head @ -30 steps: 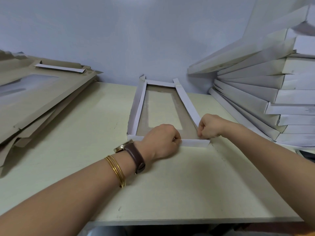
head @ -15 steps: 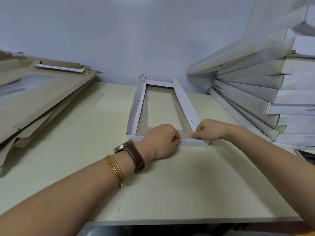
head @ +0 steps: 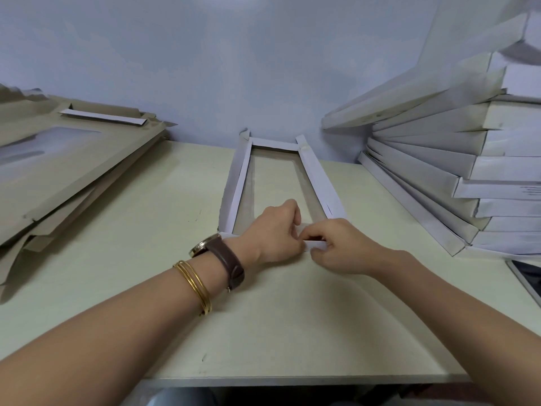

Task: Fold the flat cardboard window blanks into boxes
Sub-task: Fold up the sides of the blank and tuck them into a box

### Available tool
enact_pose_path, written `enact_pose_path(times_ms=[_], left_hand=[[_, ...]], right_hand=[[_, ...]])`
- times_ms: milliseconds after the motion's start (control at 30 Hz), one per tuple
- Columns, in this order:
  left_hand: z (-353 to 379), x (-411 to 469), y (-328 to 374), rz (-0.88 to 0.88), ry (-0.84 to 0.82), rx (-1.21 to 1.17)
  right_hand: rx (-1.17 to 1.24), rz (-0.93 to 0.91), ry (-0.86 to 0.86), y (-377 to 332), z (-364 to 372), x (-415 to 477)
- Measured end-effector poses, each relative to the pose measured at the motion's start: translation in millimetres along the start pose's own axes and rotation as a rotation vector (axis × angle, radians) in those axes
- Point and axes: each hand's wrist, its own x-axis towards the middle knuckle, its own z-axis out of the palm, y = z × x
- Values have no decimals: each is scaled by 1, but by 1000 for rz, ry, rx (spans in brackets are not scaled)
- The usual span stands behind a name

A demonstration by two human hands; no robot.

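Cardboard, white outside and brown inside, makes up the half-formed box [head: 247, 194], which lies in the middle of the bench [head: 152, 230] with its length running away from the person. Both hands meet at the near flap [head: 316, 245]. The left hand [head: 275, 232] has its fingers curled down over the flap, and the right hand [head: 342, 249] pinches the white strip between thumb and fingers, so both are grasping it and neither is released. The likeliest trouble is at the near right corner. The right wall [head: 319, 177] appears to lean outward, and its end is not visibly caught by the flap. If the flap is rolled over before that end is tucked inside, the corner may gape or the wall may spring flat again. Both hands also work the same short stretch of the flap, so its left end gets little support, and uneven pressure could put a crooked crease in it or buckle the thin strip. A hard forward push could slide the whole box towards the back wall, since nothing holds its far end. The finished boxes [head: 439, 171] are stacked at a tilt just beside the right forearm, and a wide elbow could nudge them. The flat blanks [head: 73, 159] lie well apart on the left, out of harm's way.
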Motion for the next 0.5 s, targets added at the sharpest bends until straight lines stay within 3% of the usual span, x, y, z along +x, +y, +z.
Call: enact_pose_path(times_ms=[100, 200, 300, 367, 500], left_hand=[[-2, -1, 3, -67, 19, -118], [-9, 1, 2, -102, 73, -166], [-26, 5, -11, -110, 247, 155], [-41, 7, -25, -211, 293, 408], [-64, 6, -46, -492, 56, 504]], right_hand=[[21, -108, 42, -1, 7, 2], [-1, -96, 84, 1, 11, 5], [-63, -111, 83, 4, 11, 8], [-61, -115, 83, 4, 11, 8], [-53, -103, 78, 3, 11, 8]])
